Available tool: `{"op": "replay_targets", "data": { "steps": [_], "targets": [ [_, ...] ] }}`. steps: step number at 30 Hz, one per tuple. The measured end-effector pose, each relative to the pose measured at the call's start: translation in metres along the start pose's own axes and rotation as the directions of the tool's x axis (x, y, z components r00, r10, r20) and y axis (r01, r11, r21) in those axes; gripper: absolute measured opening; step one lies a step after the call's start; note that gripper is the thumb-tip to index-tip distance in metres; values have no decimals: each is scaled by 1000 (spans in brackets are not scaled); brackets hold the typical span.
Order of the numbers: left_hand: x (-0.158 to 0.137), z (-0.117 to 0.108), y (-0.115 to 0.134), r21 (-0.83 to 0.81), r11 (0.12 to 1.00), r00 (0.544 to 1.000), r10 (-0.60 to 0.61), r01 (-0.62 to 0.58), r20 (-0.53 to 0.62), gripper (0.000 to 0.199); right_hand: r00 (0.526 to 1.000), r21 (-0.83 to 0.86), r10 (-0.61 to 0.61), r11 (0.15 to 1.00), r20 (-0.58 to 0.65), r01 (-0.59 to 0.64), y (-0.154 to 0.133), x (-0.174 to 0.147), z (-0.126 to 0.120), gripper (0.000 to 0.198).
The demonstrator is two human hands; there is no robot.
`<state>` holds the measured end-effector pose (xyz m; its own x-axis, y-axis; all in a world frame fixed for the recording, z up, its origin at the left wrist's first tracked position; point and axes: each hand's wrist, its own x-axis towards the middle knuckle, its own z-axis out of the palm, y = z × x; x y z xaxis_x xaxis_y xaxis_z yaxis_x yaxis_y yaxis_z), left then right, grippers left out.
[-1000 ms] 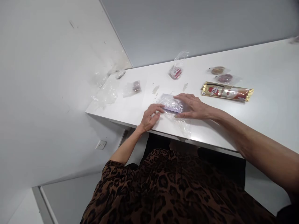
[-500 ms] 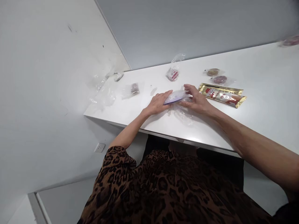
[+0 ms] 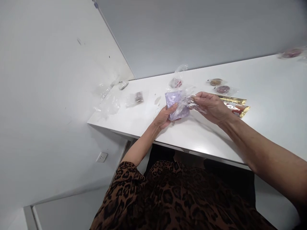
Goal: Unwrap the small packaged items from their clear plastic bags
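A flat purple packet [image 3: 174, 103] inside a clear plastic bag stands tilted up above the white table [image 3: 263, 95]. My left hand [image 3: 164, 117] grips its lower edge from below. My right hand [image 3: 211, 107] pinches the loose plastic of the same bag at its right side. Both hands are raised a little off the tabletop.
A gold and red sachet pack [image 3: 236, 105] lies just behind my right hand. Two small bagged cookies [image 3: 219, 86] sit farther back, and a bagged red item [image 3: 176, 81] lies behind the packet. More small clear bags [image 3: 135, 97] lie near the left wall [image 3: 48, 80].
The bagged packet has gone from lying flat on the table to being lifted and tilted upright. My left hand slid under it and my right hand shifted to the plastic on the right.
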<state>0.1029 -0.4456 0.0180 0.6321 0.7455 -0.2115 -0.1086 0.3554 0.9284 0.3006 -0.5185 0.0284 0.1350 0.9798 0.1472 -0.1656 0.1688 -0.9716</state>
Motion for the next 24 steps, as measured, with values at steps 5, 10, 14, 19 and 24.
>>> {"op": "replay_targets", "data": {
  "steps": [5,10,14,19,24],
  "targets": [
    [-11,18,6,-312,941,990,-141,135,0,50,996,-151,-84,985,-5,82,-13,-3,-2,43],
    [-9,30,10,-383,910,979,-195,158,-61,44,998,-24,-16,1000,66,17,-15,-9,-5,43],
    [-4,37,11,-468,883,948,-158,10,-278,41,984,162,21,985,178,-50,-14,-14,-5,32],
    [0,37,16,-547,803,850,-101,-237,-517,38,999,331,20,943,33,-30,-11,-12,-5,19],
    [-2,28,18,-507,779,793,-20,-369,-609,34,997,398,34,918,-72,-3,-10,-4,-10,21]
  ]
}}
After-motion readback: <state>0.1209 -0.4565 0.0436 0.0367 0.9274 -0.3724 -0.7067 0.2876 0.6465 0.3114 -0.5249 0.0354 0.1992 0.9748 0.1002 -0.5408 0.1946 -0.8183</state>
